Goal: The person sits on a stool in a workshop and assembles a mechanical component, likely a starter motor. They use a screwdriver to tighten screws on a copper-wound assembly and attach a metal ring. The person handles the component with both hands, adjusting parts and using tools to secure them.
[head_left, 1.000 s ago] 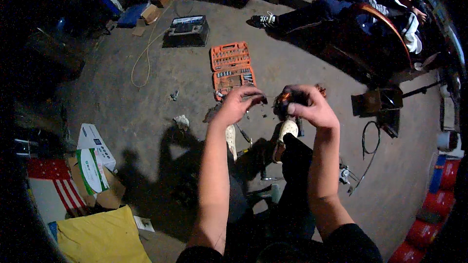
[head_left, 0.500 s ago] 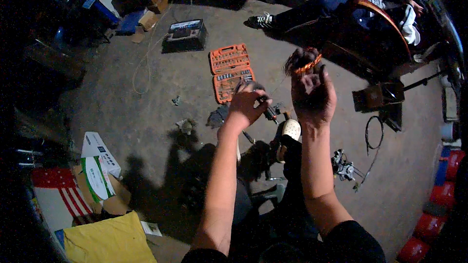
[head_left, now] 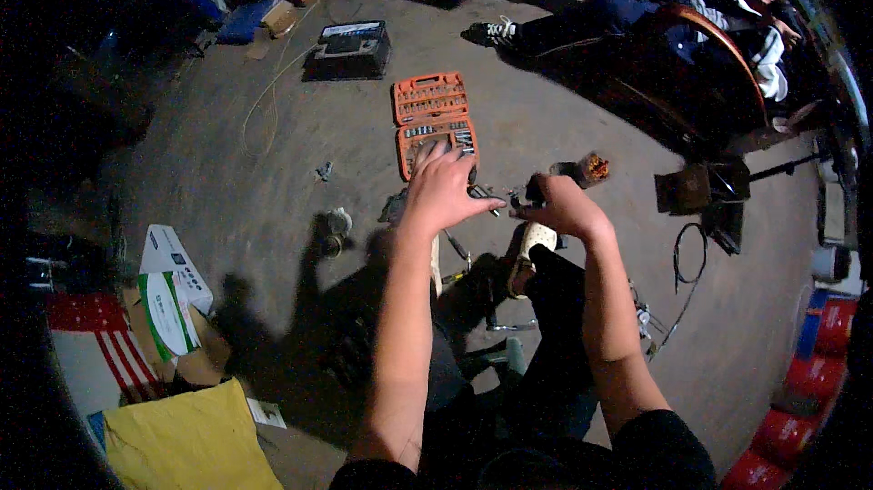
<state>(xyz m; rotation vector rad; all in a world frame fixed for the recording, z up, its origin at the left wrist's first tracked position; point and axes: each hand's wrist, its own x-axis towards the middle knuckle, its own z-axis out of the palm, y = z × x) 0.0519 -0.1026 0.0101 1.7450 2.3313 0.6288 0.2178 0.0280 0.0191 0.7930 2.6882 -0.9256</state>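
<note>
My left hand (head_left: 441, 188) is seen from its back, fingers loosely spread and thumb stretched right. A slim dark tool (head_left: 486, 196) shows between index finger and thumb and seems to be held there. Palm down, my right hand (head_left: 568, 208) points its thumb toward the left thumb, a small gap apart. Its fingers are partly hidden. A dark cylindrical piece with an orange, copper-like wound end (head_left: 596, 167) sticks out behind it and appears gripped. Beyond the left fingers lies an orange socket set case (head_left: 430, 111), opened flat, with rows of sockets.
A black car battery (head_left: 347, 52) stands on the floor farther off. A person's dark-trousered leg with a black shoe (head_left: 494, 33) is at the upper right. Cartons (head_left: 175, 295) and a yellow sheet (head_left: 193, 435) are at lower left. Red containers (head_left: 812, 379) line the right edge.
My right hand has turned from palm up to palm down and come lower, and the copper-wound end now points right. My left fingers have spread and the thumb has stretched out.
</note>
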